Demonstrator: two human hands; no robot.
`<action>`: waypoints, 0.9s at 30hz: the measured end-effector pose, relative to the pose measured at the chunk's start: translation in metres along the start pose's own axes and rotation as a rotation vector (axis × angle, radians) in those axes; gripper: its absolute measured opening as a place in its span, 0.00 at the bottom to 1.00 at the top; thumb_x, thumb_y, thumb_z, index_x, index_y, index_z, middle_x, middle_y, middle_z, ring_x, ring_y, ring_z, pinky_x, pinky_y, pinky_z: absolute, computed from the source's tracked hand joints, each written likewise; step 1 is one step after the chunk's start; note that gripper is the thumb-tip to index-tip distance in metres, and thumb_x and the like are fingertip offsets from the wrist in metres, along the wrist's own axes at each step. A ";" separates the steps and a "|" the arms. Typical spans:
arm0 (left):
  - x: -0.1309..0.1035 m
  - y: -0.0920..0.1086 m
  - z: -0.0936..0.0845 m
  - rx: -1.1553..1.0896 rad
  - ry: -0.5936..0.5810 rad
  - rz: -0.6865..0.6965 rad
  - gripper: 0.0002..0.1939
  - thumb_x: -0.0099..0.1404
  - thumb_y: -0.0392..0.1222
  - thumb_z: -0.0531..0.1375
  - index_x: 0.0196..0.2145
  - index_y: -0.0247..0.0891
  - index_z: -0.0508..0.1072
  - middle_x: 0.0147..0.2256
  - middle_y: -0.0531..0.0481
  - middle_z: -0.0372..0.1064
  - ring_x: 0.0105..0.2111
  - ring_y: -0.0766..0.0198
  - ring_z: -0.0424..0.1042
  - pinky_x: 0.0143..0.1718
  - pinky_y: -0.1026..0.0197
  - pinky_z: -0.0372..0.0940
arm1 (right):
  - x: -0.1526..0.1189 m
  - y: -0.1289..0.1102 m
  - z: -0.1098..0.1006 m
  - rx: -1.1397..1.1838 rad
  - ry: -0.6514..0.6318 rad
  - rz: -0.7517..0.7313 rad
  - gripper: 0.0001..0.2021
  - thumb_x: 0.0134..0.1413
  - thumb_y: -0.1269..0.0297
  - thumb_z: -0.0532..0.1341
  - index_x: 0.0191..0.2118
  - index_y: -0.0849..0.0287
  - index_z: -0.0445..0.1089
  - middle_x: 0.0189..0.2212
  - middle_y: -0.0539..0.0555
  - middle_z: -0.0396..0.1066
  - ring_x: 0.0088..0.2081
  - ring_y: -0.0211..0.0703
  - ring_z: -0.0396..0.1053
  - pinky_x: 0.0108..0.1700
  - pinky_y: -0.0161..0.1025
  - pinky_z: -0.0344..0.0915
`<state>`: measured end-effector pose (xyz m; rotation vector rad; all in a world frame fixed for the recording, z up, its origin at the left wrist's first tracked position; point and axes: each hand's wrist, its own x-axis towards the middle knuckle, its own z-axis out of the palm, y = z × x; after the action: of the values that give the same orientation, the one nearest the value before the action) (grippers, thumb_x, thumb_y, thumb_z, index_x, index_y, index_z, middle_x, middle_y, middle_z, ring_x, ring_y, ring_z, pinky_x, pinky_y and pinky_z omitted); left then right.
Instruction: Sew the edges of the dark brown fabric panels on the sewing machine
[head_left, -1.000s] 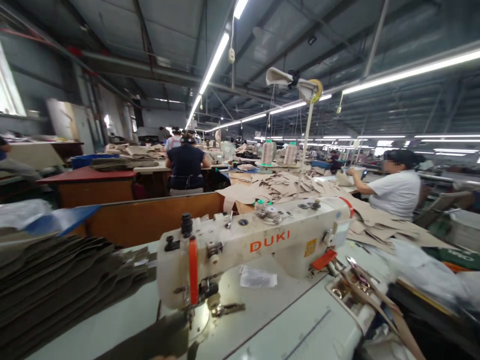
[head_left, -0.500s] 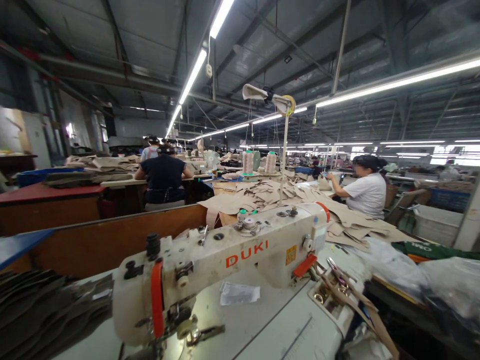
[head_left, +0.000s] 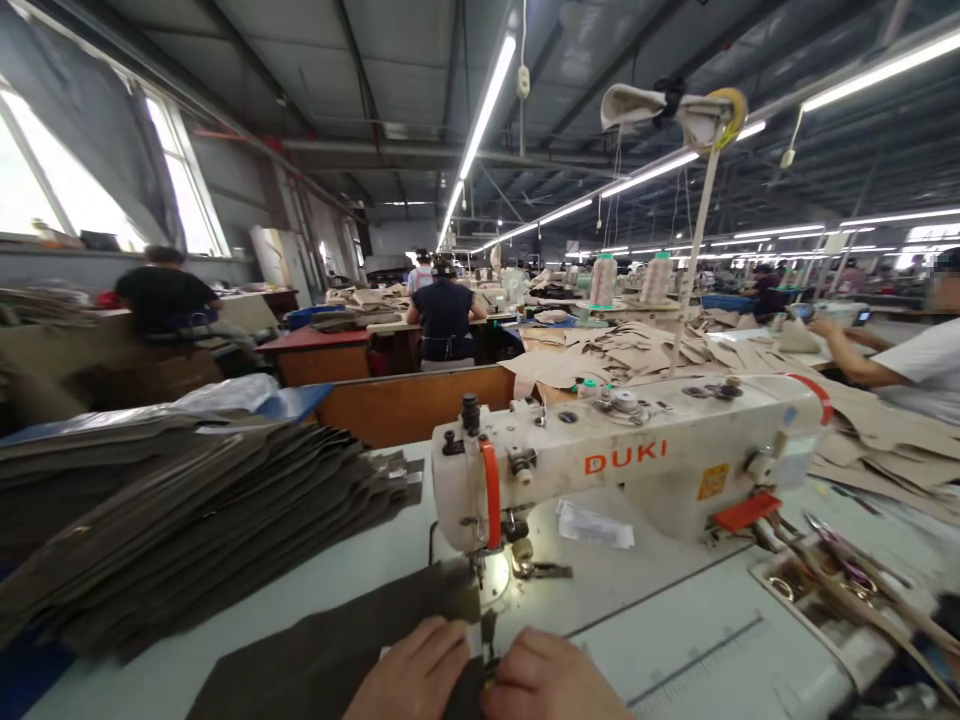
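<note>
A dark olive fabric piece (head_left: 337,640) lies on the sewing table, its far end beside the needle area of a white DUKI sewing machine (head_left: 622,450). My left hand (head_left: 420,665) is closed on the near right edge of this fabric, fingers bent together, with a bit of white showing beside them. Close by on the right, my right hand (head_left: 555,675) is closed too, its fingertips pinched at the same edge near a small dark strip (head_left: 488,630). What exactly lies under those fingertips is hidden. The machine's lamp lights the metal needle plate (head_left: 495,577).
A tall stack of dark fabric pieces (head_left: 217,530) fills the left side. Clear plastic packets (head_left: 595,525) lie under the machine arm. To the right, a tray (head_left: 810,610) holds scissors and metal rings. Beige cut pieces (head_left: 637,350) and co-workers are beyond.
The view has turned left and down. Both my hands and the dark fabric piece now show in front of the needle; neither hand was visible before.
</note>
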<state>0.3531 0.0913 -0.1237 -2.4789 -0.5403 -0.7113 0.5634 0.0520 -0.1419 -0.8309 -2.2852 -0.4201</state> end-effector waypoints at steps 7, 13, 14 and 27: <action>-0.004 0.004 0.004 -0.012 -0.038 -0.047 0.27 0.49 0.22 0.49 0.45 0.38 0.68 0.41 0.52 0.77 0.39 0.59 0.77 0.39 0.61 0.73 | 0.017 0.005 -0.031 0.128 -0.273 0.116 0.03 0.58 0.69 0.61 0.32 0.58 0.70 0.30 0.49 0.70 0.34 0.40 0.66 0.35 0.34 0.62; 0.000 0.009 0.002 -0.057 -0.099 -0.108 0.26 0.51 0.20 0.48 0.44 0.38 0.69 0.40 0.50 0.77 0.39 0.59 0.77 0.38 0.59 0.74 | 0.033 0.014 -0.036 0.136 -0.413 0.225 0.04 0.61 0.71 0.58 0.37 0.58 0.70 0.34 0.51 0.70 0.38 0.43 0.65 0.43 0.37 0.61; 0.001 0.010 0.001 -0.062 -0.105 -0.118 0.25 0.51 0.20 0.48 0.43 0.38 0.70 0.40 0.49 0.77 0.39 0.59 0.77 0.39 0.59 0.74 | 0.034 0.014 -0.036 0.127 -0.427 0.217 0.04 0.61 0.71 0.58 0.36 0.58 0.70 0.33 0.51 0.70 0.38 0.44 0.65 0.42 0.37 0.61; 0.001 0.010 -0.025 -0.067 -0.103 -0.084 0.16 0.69 0.41 0.54 0.52 0.37 0.70 0.49 0.50 0.75 0.45 0.63 0.74 0.47 0.66 0.69 | 0.030 0.015 -0.031 0.083 -0.432 0.147 0.02 0.61 0.71 0.60 0.38 0.58 0.69 0.34 0.51 0.69 0.38 0.44 0.64 0.41 0.38 0.60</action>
<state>0.3491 0.0694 -0.1084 -2.5794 -0.6717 -0.6461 0.5706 0.0620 -0.0976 -1.1251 -2.5863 -0.0811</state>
